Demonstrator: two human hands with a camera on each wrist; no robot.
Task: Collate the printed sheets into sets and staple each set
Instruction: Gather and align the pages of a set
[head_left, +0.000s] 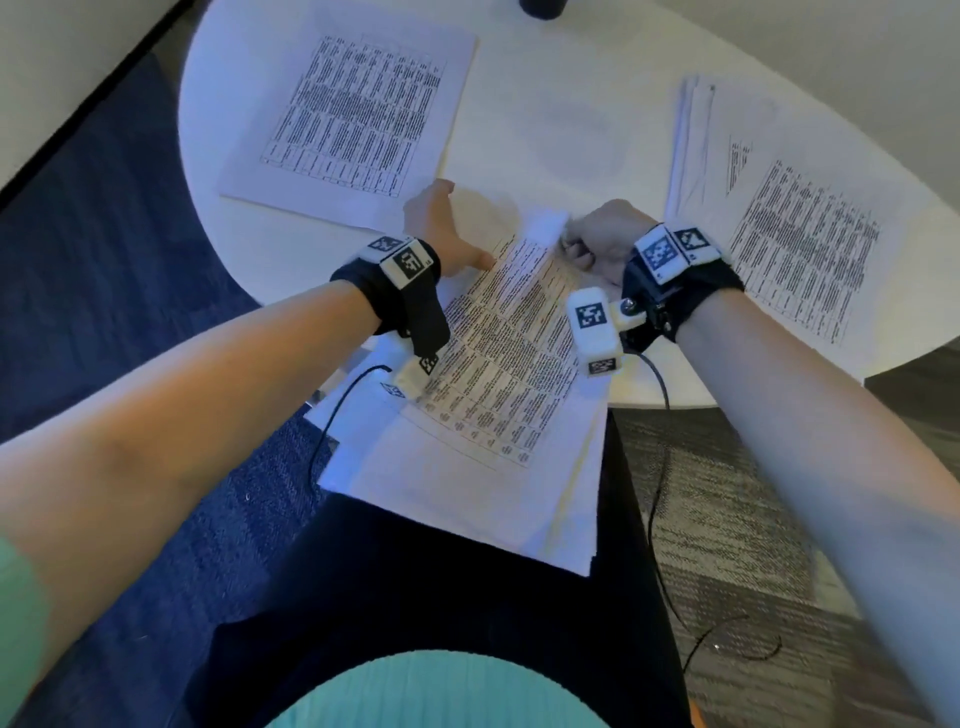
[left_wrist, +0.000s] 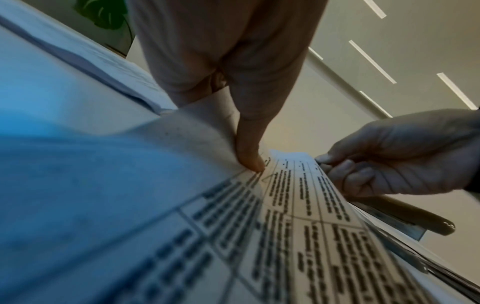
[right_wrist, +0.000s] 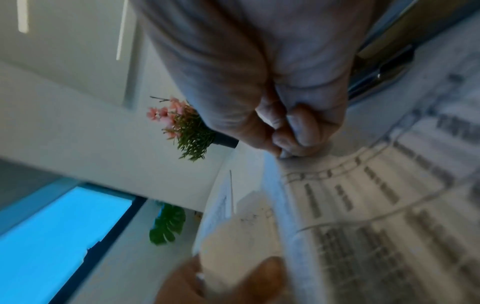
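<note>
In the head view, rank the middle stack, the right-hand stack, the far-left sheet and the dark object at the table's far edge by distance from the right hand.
1. Middle stack: pinched at its corner by the right hand.
2. Right-hand stack: just right.
3. Far-left sheet: across, left.
4. Dark object: far edge.

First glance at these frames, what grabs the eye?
The two hands meeting on the printed sheets that hang over the near edge of the white table: left hand pressing them down with its thumb, right hand pinching their far corner. Two more printed stacks flank them, far left and right.
</note>
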